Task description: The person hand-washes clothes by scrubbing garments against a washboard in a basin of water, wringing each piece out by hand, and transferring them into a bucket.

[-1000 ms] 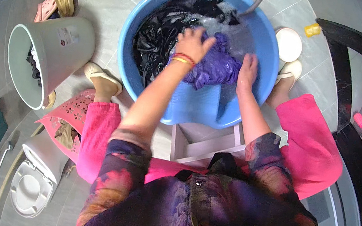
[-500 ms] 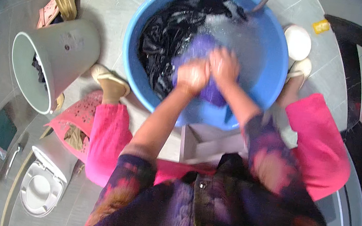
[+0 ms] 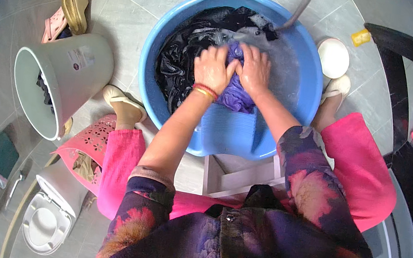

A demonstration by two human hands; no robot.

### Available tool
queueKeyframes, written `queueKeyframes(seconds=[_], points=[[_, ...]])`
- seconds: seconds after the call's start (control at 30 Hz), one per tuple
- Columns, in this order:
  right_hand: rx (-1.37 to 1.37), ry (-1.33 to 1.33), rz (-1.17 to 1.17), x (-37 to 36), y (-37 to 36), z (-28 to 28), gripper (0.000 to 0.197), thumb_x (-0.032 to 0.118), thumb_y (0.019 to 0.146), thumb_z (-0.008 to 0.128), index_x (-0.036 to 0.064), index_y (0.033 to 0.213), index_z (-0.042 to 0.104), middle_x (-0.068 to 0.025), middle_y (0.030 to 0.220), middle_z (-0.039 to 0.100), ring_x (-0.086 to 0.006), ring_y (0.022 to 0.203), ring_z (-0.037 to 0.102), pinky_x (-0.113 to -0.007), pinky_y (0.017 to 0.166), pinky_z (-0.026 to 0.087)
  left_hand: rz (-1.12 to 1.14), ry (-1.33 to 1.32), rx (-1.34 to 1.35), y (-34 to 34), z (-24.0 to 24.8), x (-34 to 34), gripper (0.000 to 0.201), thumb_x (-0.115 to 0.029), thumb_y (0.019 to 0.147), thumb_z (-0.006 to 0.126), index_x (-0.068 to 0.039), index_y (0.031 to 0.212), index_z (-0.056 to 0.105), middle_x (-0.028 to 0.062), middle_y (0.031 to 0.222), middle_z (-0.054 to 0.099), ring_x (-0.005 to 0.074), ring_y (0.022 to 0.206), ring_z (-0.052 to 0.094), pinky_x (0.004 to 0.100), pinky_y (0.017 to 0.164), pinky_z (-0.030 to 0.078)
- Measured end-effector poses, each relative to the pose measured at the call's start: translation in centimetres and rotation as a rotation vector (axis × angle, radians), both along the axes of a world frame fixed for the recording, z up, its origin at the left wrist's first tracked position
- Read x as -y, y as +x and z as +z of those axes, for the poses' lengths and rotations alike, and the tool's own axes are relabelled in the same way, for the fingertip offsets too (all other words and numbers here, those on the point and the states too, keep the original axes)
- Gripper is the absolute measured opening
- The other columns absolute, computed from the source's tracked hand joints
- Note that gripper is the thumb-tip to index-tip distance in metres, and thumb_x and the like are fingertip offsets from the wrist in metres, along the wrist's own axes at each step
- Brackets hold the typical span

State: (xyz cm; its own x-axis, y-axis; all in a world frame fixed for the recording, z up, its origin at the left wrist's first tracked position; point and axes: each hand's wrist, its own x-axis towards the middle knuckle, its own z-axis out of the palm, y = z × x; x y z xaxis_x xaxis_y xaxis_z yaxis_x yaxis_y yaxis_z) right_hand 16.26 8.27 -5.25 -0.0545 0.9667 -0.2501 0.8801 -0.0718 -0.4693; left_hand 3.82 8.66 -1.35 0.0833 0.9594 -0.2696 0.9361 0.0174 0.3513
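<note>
A wet purple cloth point(image 3: 238, 97) lies bunched at the top of the ribbed blue washboard point(image 3: 228, 127), which slopes down into a large blue basin point(image 3: 146, 72). My left hand point(image 3: 213, 70), with a red and a gold bangle at its wrist, grips the cloth's left side. On the other side my right hand point(image 3: 253, 71) is bent over the same cloth. The two thumbs meet in the middle, and part of the cloth is hidden under the palms. Dark wet clothes point(image 3: 173, 63) soak in the left half of the basin, in cloudy, sudsy water point(image 3: 286, 60).
A grey hose point(image 3: 303, 6) hangs into the basin's far edge. To the left, a pale bucket point(image 3: 92, 58) lies tipped with dark cloth inside, beside a pink perforated basket point(image 3: 88, 136). A white bowl point(image 3: 333, 58) stands at right. A grey stool point(image 3: 242, 176) is before me.
Both hands have shifted slightly left or inward and their fingers have spread more over the purple cloth. The cloth has been drawn up off the washboard's lower ribs. The view has tilted a little.
</note>
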Motion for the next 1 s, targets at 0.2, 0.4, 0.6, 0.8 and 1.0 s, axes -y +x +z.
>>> queueKeyframes(seconds=[0.2,0.4,0.6,0.8,1.0], points=[[-0.207,-0.166,0.026,-1.7,3.9,-1.8,0.03,0.029,0.077,0.056,0.0122,0.102,0.06,-0.0063,0.124,0.045,-0.0356,0.11,0.041,-0.05,0.087,0.035,0.037,-0.082,0.022,3.0,-0.1,1.2,0.038,-0.044,0.088,0.04,-0.018,0.11,0.056,0.015,0.12,0.046,0.0342,0.109,0.042,0.0494,0.09,0.035],[-0.264,0.111,0.14,12.1,0.3,9.7,0.015,0.026,0.071,0.063,0.012,0.074,0.058,-0.0061,0.104,0.052,-0.0296,0.093,0.047,-0.043,0.077,0.039,-0.294,0.014,0.147,-2.7,5.1,14.1,0.019,-0.028,0.074,0.057,-0.01,0.071,0.052,0.0103,0.08,0.053,0.0262,0.079,0.051,0.0414,0.065,0.039],[-0.051,-0.086,0.107,1.9,-0.2,2.8,0.025,0.03,0.08,0.053,0.0138,0.098,0.056,-0.0116,0.106,0.053,-0.031,0.097,0.049,-0.045,0.078,0.041,-0.03,-0.003,-0.023,0.4,-1.3,3.6,0.029,-0.03,0.087,0.039,-0.007,0.073,0.052,0.0138,0.063,0.059,0.0301,0.054,0.058,0.042,0.048,0.046],[-0.189,0.095,0.145,10.0,0.6,4.8,0.018,0.027,0.081,0.053,0.0132,0.091,0.059,-0.0091,0.089,0.056,-0.0285,0.084,0.053,-0.04,0.072,0.042,-0.145,0.038,0.255,-1.6,1.4,11.4,0.015,-0.022,0.084,0.049,-0.008,0.079,0.05,0.0154,0.06,0.055,0.0308,0.055,0.058,0.0425,0.052,0.046],[-0.058,0.065,0.045,0.5,-0.9,0.9,0.016,0.026,0.079,0.051,0.0128,0.083,0.059,-0.0063,0.088,0.06,-0.0263,0.089,0.053,-0.043,0.077,0.041,-0.059,-0.076,-0.095,0.2,-0.9,2.1,0.021,-0.029,0.085,0.044,-0.009,0.086,0.051,0.0122,0.087,0.06,0.0281,0.079,0.058,0.042,0.065,0.046]])
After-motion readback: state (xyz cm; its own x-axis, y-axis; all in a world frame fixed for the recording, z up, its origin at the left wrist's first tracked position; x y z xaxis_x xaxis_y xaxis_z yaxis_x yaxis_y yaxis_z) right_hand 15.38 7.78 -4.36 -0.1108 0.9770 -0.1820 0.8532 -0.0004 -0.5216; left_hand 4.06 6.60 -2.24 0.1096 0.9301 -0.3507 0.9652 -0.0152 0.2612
